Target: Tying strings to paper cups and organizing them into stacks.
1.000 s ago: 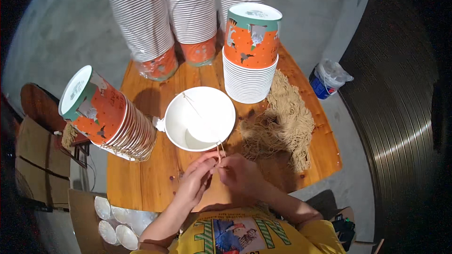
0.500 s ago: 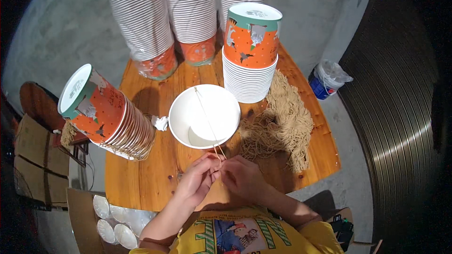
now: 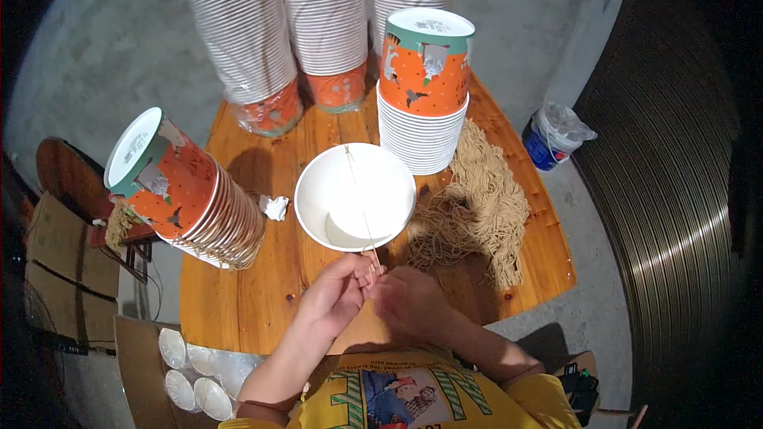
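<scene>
A white paper bowl (image 3: 355,195) sits open side up on the wooden table (image 3: 238,294), with a thin string (image 3: 359,199) stretched across its mouth from the far rim to the near rim. My left hand (image 3: 338,298) and my right hand (image 3: 407,300) meet just below the bowl's near rim. Both pinch the near end of the string between their fingertips. A heap of tan string pieces (image 3: 477,210) lies on the table right of the bowl.
Tall stacks of orange-and-white paper bowls (image 3: 425,87) stand behind the bowl, one stack (image 3: 187,191) lies tilted at the left, and wrapped stacks (image 3: 246,48) stand at the back. A crumpled white scrap (image 3: 274,206) lies left of the bowl. A blue bucket (image 3: 552,139) stands on the floor.
The string has swung from lying slanted to the left in the bowl to running nearly straight across it. Both hands stayed at the near rim.
</scene>
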Motion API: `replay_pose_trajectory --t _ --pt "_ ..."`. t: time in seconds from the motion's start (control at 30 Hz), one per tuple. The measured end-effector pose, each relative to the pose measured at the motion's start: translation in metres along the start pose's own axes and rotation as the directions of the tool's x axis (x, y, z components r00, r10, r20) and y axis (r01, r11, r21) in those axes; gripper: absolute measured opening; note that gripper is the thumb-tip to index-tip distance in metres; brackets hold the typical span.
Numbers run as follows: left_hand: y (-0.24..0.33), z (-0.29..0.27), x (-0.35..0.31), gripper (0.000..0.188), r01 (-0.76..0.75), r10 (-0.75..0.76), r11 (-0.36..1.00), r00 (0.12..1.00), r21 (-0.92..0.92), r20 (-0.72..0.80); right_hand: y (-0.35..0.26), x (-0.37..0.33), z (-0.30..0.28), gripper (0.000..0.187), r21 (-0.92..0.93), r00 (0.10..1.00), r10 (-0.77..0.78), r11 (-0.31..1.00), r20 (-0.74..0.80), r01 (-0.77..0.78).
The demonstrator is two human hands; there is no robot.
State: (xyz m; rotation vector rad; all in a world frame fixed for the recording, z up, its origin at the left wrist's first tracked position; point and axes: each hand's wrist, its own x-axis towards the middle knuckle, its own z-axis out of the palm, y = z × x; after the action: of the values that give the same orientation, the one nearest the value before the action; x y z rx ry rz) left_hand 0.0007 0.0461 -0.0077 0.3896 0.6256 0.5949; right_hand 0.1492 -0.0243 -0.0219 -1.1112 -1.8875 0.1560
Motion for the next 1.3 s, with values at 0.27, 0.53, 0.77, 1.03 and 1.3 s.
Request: replay_pose_trajectory --t 0.27,0.53,0.77,1.03,1.3 --pt "0.019 -0.005 0.011 0.013 0.066 -0.066 0.997 0.998 -0.049 0.020 0.003 0.008 -0.011 0.015 -0.145 0.958 -0.271 0.948 0.089 0.282" --pt "0.022 0.003 0.012 0.015 0.206 -0.206 0.971 0.978 0.119 -0.010 0.009 0.014 -0.001 0.018 -0.172 0.939 -0.345 0.926 -0.018 0.337" --pt "0.028 0.004 0.015 0.018 0.135 -0.133 0.986 0.991 0.098 -0.023 0.018 0.008 -0.010 0.021 -0.180 0.948 -0.299 0.932 0.109 0.314" --pt "0.025 -0.009 -0.006 0.020 -0.025 0.057 0.963 0.992 0.269 -0.110 0.038 0.056 -0.053 0.027 -0.612 0.751 0.579 0.730 0.318 -0.303" --pt "0.024 -0.010 -0.151 0.020 -0.746 0.642 0.454 0.653 0.488 0.401 0.061 0.079 -0.077 0.017 -0.061 0.989 0.140 0.989 0.056 -0.137"
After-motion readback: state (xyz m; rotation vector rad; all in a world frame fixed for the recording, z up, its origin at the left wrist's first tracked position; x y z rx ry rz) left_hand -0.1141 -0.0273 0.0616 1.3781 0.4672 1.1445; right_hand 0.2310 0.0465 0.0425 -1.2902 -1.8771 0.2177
